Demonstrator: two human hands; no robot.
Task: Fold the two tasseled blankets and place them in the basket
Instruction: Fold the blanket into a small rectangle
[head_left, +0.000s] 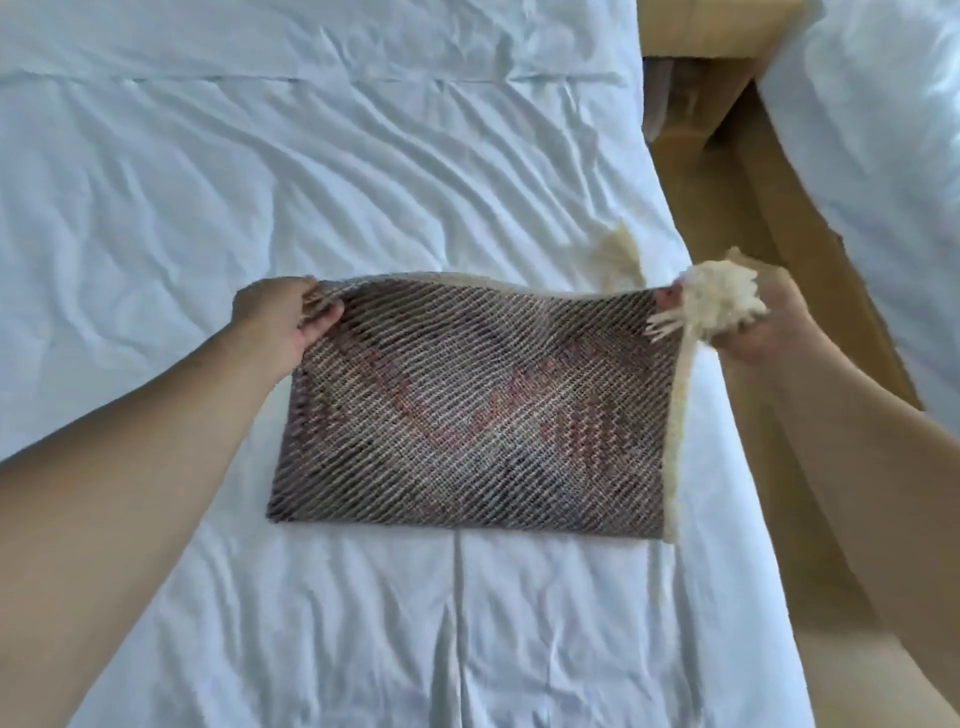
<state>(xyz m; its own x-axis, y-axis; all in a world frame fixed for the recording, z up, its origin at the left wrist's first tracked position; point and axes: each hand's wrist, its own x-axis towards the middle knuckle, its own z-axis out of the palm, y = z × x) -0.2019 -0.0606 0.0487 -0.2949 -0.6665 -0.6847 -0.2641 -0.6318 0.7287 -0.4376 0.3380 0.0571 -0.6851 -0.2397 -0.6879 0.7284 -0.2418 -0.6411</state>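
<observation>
- Woven brown-and-cream blanket (467, 421) lies on the bed (208, 182), already folded to a small rectangle, its near edge flat on the sheet.
- Left hand (283, 317) pinches the far left corner; right hand (753, 322) is closed on the far right corner and its tassels (717, 296).
- Both lift the far edge, probably to fold it toward the person.
- No basket or second blanket shows.

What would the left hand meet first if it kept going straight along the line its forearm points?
The left hand points up and to the right, across the far edge of the blanket that it grips. Beyond that edge lies only the bed sheet, so it would probably meet that first, though depth is unclear.
</observation>
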